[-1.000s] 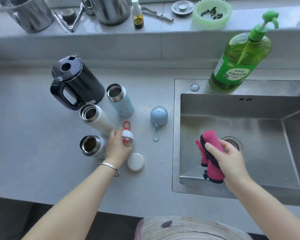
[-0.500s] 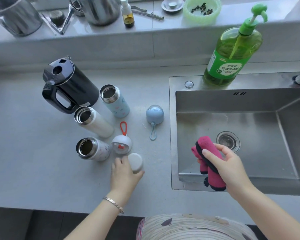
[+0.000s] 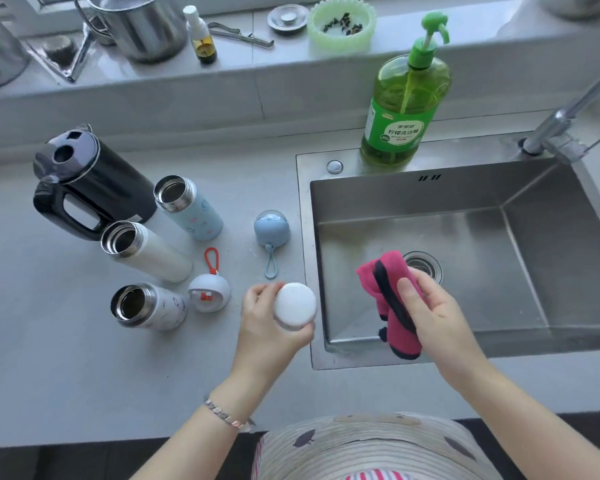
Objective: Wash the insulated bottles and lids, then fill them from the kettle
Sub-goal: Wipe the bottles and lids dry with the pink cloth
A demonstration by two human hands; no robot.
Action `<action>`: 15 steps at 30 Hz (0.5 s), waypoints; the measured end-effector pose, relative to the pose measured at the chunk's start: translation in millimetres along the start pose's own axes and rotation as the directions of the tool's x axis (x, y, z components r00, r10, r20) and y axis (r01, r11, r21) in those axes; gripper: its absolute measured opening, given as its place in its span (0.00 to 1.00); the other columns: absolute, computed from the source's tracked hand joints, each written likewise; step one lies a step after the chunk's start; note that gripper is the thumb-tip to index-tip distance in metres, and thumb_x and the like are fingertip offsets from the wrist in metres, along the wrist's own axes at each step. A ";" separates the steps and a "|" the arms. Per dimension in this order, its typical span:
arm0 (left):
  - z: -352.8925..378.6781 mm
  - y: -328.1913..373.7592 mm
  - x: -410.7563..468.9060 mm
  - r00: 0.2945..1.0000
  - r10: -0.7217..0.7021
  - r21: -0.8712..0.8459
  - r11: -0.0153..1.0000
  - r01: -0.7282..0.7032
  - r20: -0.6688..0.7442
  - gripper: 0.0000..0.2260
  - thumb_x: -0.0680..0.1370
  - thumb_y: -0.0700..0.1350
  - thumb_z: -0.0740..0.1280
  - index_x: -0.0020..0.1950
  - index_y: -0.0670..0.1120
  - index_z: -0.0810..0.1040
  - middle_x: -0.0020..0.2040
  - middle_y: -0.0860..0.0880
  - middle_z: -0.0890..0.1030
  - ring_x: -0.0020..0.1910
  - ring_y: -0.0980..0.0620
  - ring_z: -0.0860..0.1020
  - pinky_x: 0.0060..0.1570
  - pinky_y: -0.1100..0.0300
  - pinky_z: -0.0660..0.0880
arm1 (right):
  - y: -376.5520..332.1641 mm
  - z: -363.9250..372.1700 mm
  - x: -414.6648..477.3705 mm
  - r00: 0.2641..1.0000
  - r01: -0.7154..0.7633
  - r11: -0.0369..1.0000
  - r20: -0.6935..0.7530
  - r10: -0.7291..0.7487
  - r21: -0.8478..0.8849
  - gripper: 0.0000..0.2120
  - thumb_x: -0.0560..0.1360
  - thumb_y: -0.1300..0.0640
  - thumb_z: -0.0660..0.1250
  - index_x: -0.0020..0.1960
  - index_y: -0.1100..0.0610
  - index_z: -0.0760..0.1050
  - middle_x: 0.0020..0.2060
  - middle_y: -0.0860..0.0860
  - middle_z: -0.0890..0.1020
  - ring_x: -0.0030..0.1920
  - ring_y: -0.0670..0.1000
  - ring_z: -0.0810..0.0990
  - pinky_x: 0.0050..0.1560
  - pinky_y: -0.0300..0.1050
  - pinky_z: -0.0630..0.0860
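The white lid (image 3: 294, 306) is up off the bench (image 3: 49, 375), held in the left hand (image 3: 267, 327) just short of the left rim of the sink (image 3: 303, 237). Fingers and thumb curl round its edge, and its flat top is turned upward. It is round, so there is no long axis to line up, and its underside is hidden from here.

Just to its right, over the basin, the right hand (image 3: 433, 317) grips a folded pink cloth (image 3: 385, 292), thumb pressed across the dark trim. Cloth and lid are near but apart, with the rim between them. To my eye the coming move is short: the lid travels rightward over the basin to meet the cloth, and it will likely need turning so the inside can be reached.

Three open bottles stand to the left — the light-blue bottle (image 3: 187, 209), the tall white bottle (image 3: 142, 251) and the short patterned bottle (image 3: 146, 306) — beside the black kettle (image 3: 90, 188). The blue lid (image 3: 271, 228) and the red-looped lid (image 3: 208, 292) rest on the bench nearby.
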State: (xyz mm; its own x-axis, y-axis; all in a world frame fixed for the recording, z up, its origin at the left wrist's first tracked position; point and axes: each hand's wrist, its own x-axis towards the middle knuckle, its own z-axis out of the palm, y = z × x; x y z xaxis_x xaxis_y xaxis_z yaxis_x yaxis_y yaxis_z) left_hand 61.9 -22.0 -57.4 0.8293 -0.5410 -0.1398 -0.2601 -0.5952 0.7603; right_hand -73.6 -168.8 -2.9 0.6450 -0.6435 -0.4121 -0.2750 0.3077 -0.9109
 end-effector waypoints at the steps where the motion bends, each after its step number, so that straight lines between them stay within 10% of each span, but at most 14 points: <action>1: 1.2 15.3 -0.2 0.998 0.065 -0.027 0.998 -0.065 0.026 0.28 0.60 0.43 0.78 0.58 0.44 0.76 0.52 0.52 0.72 0.52 0.51 0.74 0.54 0.62 0.70 | -4.2 5.8 -1.1 0.998 0.043 0.999 0.053 -0.042 -0.005 0.10 0.78 0.55 0.59 0.56 0.47 0.75 0.36 0.42 0.81 0.37 0.46 0.76 0.47 0.60 0.76; 6: 3.5 65.5 -4.9 0.963 0.264 -0.143 0.957 -0.253 0.058 0.35 0.57 0.48 0.73 0.65 0.49 0.72 0.54 0.63 0.74 0.53 0.63 0.73 0.53 0.76 0.67 | 1.7 27.1 3.4 0.909 0.399 0.790 0.316 -0.272 -0.466 0.22 0.73 0.40 0.58 0.66 0.37 0.60 0.70 0.38 0.59 0.70 0.35 0.57 0.69 0.30 0.53; 11: 5.6 67.1 -10.8 0.950 0.302 -0.218 0.935 -0.278 0.081 0.36 0.59 0.46 0.75 0.65 0.52 0.68 0.58 0.57 0.76 0.59 0.61 0.74 0.58 0.70 0.69 | -8.8 22.1 12.7 0.962 0.256 0.955 0.135 -0.237 -0.150 0.10 0.74 0.52 0.66 0.54 0.41 0.74 0.50 0.41 0.79 0.52 0.38 0.77 0.53 0.31 0.71; 15: 4.3 74.0 -16.1 0.947 0.320 -0.299 0.908 -0.294 0.040 0.32 0.61 0.48 0.74 0.63 0.51 0.68 0.55 0.55 0.78 0.58 0.57 0.76 0.59 0.68 0.68 | -19.7 13.9 18.7 0.983 -0.084 0.993 0.157 0.097 -0.087 0.13 0.78 0.49 0.60 0.49 0.55 0.79 0.37 0.48 0.82 0.37 0.46 0.78 0.41 0.36 0.75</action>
State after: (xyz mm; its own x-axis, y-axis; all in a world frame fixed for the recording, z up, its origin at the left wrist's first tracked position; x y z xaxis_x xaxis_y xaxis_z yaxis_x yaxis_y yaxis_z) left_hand 27.2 -59.9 -1.6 0.6818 -0.7265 0.0856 -0.3322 -0.2032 0.9211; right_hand -46.2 -177.2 7.6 0.7194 -0.4925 -0.4898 -0.3890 0.2986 -0.8715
